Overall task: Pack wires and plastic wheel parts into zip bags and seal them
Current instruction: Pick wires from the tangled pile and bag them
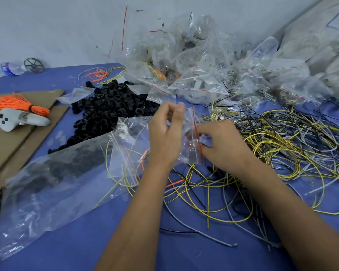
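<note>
A small clear zip bag (191, 147) with a red seal strip is held up over the middle of the blue table. My left hand (165, 133) pinches its upper left part between thumb and fingers. My right hand (221, 143) pinches the bag at the red strip from the right. Something dark shows inside the bag. Black plastic wheel parts (114, 106) lie heaped behind my left hand. Loose yellow, black and grey wires (282, 141) are tangled to the right and under my forearms.
Empty zip bags (125, 151) and a large clear bag (47, 194) lie at the left. Filled bags (194, 61) pile up at the back. An orange wire bundle (18, 105) and a grey controller (18, 120) rest on cardboard (14, 145). A water bottle (10, 68) lies far left.
</note>
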`<action>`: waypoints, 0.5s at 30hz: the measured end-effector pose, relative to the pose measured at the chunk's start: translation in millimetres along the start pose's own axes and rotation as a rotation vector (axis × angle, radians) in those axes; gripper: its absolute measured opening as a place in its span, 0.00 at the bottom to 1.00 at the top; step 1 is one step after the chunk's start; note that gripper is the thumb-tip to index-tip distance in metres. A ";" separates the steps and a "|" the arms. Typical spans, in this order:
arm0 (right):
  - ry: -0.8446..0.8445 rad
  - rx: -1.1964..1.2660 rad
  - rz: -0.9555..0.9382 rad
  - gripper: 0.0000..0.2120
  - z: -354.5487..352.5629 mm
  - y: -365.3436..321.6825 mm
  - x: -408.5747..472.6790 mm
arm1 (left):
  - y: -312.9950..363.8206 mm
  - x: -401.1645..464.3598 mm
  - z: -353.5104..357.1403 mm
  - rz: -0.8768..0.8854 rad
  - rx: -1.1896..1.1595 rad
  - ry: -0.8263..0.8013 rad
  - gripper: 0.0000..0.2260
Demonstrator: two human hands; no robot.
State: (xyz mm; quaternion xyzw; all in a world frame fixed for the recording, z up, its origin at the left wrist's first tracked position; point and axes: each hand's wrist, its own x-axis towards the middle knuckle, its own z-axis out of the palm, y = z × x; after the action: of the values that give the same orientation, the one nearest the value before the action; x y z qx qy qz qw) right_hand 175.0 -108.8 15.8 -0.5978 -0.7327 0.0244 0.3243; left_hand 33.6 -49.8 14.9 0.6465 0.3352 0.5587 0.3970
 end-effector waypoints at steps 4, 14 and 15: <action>-0.017 0.508 0.161 0.14 10.5 -1.1 -1.7 | -6.4 10.4 -16.9 0.024 -0.068 0.289 0.16; -0.084 0.658 0.373 0.22 7.0 -6.7 -1.0 | -27.4 24.9 -29.1 -0.459 -0.081 0.567 0.21; -0.099 0.659 0.406 0.28 5.3 -5.8 -1.3 | -28.9 23.7 -29.0 -0.457 -0.019 0.567 0.20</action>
State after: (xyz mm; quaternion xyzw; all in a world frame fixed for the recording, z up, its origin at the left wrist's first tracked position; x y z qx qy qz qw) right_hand 167.5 -109.8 13.5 -0.5927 -0.5670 0.3507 0.4518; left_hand 8.8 -11.7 1.8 0.3708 0.5625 0.6155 0.4089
